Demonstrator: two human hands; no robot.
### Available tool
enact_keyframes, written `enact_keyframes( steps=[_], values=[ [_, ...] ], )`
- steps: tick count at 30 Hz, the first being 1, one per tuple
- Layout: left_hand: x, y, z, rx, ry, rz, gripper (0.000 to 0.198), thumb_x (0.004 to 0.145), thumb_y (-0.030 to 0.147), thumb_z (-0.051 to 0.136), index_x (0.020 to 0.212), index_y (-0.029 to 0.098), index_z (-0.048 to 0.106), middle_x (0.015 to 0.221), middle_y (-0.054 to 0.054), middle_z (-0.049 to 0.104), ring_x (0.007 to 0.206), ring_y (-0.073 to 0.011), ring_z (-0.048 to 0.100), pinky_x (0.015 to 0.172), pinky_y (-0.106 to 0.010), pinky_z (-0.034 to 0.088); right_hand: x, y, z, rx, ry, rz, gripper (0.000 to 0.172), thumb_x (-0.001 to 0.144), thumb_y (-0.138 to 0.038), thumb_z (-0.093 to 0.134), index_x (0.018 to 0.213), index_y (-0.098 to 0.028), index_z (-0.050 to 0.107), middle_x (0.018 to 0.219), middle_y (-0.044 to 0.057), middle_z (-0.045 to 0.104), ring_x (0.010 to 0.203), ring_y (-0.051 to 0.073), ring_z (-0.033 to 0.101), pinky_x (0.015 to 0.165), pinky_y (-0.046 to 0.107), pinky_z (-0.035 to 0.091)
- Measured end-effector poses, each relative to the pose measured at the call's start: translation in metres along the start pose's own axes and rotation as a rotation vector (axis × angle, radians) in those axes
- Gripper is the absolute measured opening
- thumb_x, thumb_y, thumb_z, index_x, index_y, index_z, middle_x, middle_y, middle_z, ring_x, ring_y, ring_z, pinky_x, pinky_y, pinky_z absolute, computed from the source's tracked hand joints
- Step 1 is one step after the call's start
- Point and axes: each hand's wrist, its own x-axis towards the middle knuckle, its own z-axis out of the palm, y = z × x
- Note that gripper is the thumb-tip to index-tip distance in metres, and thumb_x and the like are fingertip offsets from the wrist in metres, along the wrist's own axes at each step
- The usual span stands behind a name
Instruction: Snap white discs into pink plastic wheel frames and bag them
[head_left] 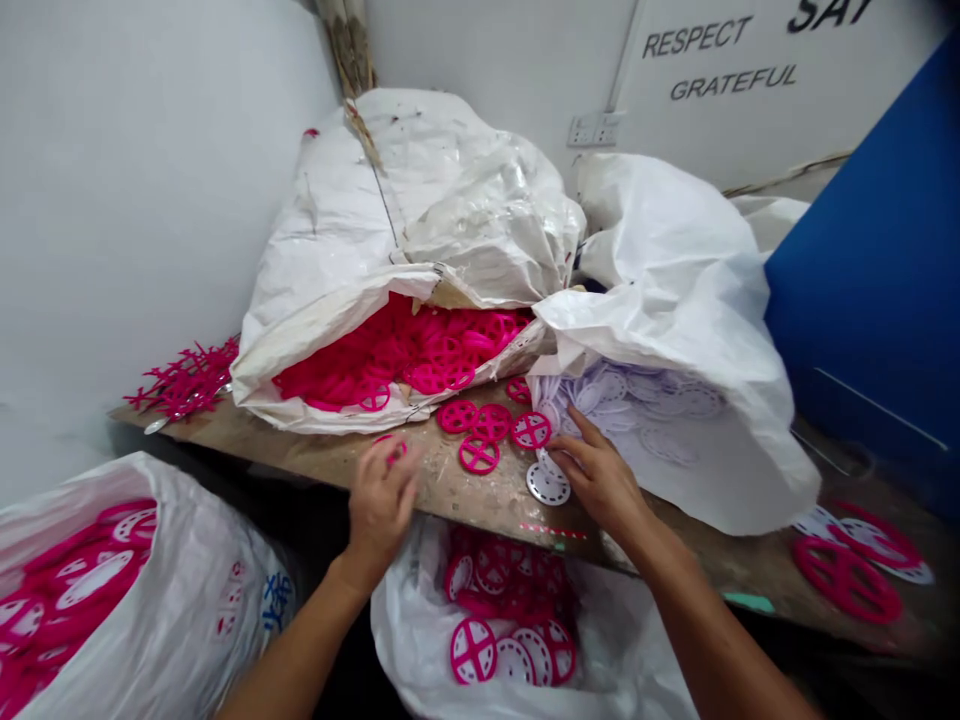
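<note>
My left hand (381, 495), a little blurred, has its fingers curled at a pink spoked ring (391, 448) near the table's front edge; the fingers partly cover the ring. My right hand (600, 470) has its fingers apart over white slotted discs (547, 486) at the mouth of a white sack. Its fingertips are close to or touching the upper disc. Between the hands lie several pink rings (478, 454) with crossed spokes. More pink rings (420, 345) fill the open sack behind, and white discs (622, 390) fill the sack at right.
Below the table edge (315, 450), an open white bag (405, 620) holds pink rings joined with white discs. Another such bag (202, 560) stands at left. Pink branched pieces (187, 380) lie at the table's left end, loose rings (847, 580) at right beside a blue panel (877, 300).
</note>
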Motion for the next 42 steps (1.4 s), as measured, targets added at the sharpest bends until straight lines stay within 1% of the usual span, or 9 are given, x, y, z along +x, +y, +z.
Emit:
enact_keyframes(
  steps=[3,8,12,18,22,24,27,34,42],
  values=[
    [-0.009,-0.024,-0.011,-0.007,0.080,-0.233,0.035,0.087,0.025,0.049,0.122,0.022,0.054,0.128,-0.012,0.049,0.119,-0.0268,0.048,0.101,-0.047,0.038,-0.011,-0.001,-0.001,0.037,0.024,0.024,0.028,0.088,-0.032,0.046,0.093,-0.021,0.070,0.143,0.010,0.041,0.124,0.028,0.047,0.100,0.044,0.040],
    [-0.004,-0.044,-0.016,-0.154,0.024,-0.337,0.032,0.087,0.029,0.049,0.117,0.019,0.056,0.122,-0.010,0.055,0.116,-0.0235,0.051,0.101,-0.042,0.040,-0.024,0.002,0.000,0.105,0.136,0.083,0.030,0.088,-0.037,0.044,0.096,-0.023,0.069,0.129,0.008,0.056,0.114,0.025,0.055,0.095,0.042,0.044],
    [0.003,-0.049,-0.016,-0.109,-0.025,-0.288,0.025,0.086,0.030,0.050,0.105,0.020,0.062,0.119,-0.009,0.056,0.113,-0.0239,0.053,0.099,-0.041,0.041,-0.029,0.009,-0.001,0.218,0.182,0.116,0.028,0.085,-0.040,0.049,0.094,-0.022,0.069,0.119,0.009,0.061,0.109,0.024,0.057,0.093,0.041,0.044],
    [0.010,-0.061,-0.006,-0.060,-0.160,-0.191,0.033,0.084,0.046,0.047,0.082,0.020,0.066,0.115,-0.010,0.058,0.109,-0.0292,0.053,0.096,-0.046,0.041,-0.036,0.012,-0.008,0.544,0.211,0.364,0.029,0.085,-0.038,0.050,0.099,-0.017,0.064,0.094,0.008,0.069,0.087,0.021,0.063,0.081,0.036,0.048],
    [0.022,-0.063,-0.001,-0.123,-0.260,-0.380,0.035,0.079,0.051,0.053,0.093,0.019,0.060,0.104,-0.010,0.062,0.102,-0.0298,0.058,0.091,-0.046,0.044,-0.043,0.006,-0.008,0.375,0.146,0.242,0.021,0.084,-0.033,0.053,0.094,-0.019,0.066,0.091,0.006,0.069,0.086,0.020,0.062,0.079,0.032,0.046],
    [0.029,-0.062,0.001,-0.201,-0.269,-0.470,0.046,0.074,0.049,0.059,0.107,0.018,0.055,0.102,-0.010,0.063,0.098,-0.0292,0.060,0.087,-0.044,0.047,-0.046,0.002,-0.008,0.253,0.070,0.137,0.019,0.085,-0.031,0.052,0.092,-0.020,0.067,0.088,0.005,0.068,0.084,0.019,0.062,0.076,0.030,0.045],
    [0.034,-0.059,0.003,-0.275,-0.275,-0.491,0.064,0.068,0.044,0.066,0.123,0.017,0.047,0.109,-0.011,0.062,0.102,-0.0291,0.060,0.089,-0.043,0.047,-0.044,0.000,-0.011,0.112,0.109,0.128,0.021,0.088,-0.031,0.050,0.094,-0.020,0.067,0.091,0.006,0.067,0.084,0.019,0.061,0.074,0.028,0.044],
    [0.022,-0.016,0.002,-0.516,-0.224,-0.600,0.046,0.068,0.046,0.067,0.103,0.017,0.062,0.091,-0.005,0.068,0.082,-0.0229,0.063,0.074,-0.033,0.051,-0.014,-0.002,-0.008,-0.258,0.008,0.236,0.027,0.081,-0.040,0.060,0.101,-0.021,0.062,0.085,0.007,0.067,0.079,0.022,0.061,0.072,0.032,0.038],
    [0.006,0.068,0.004,-1.266,-0.294,-1.021,0.056,0.063,0.032,0.077,0.110,0.018,0.050,0.094,-0.005,0.068,0.078,-0.0169,0.066,0.069,-0.028,0.055,-0.014,-0.002,-0.004,0.592,0.019,0.389,0.026,0.075,-0.031,0.061,0.097,-0.020,0.054,0.063,-0.005,0.052,0.056,0.012,0.050,0.055,0.023,0.037]
  ],
)
